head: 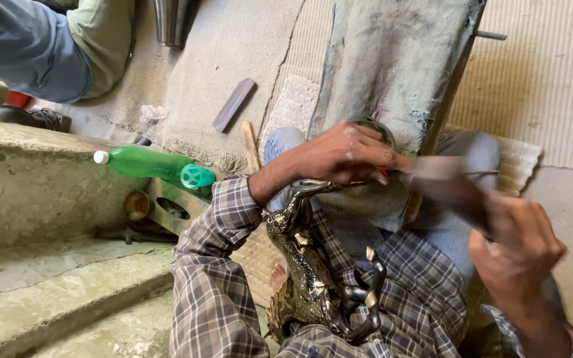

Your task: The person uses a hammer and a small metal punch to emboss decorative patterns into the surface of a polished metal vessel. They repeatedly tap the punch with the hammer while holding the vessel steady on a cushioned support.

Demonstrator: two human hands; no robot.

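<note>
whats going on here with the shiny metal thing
A person in a plaid shirt sits on the floor with a dark, shiny metal figurine in their lap. The left hand grips its upper end against a worn slab. The right hand holds a long tool, blurred with motion, near that same end. A green bottle lies on a concrete step to the left, and another person's sleeve shows top left.
</note>
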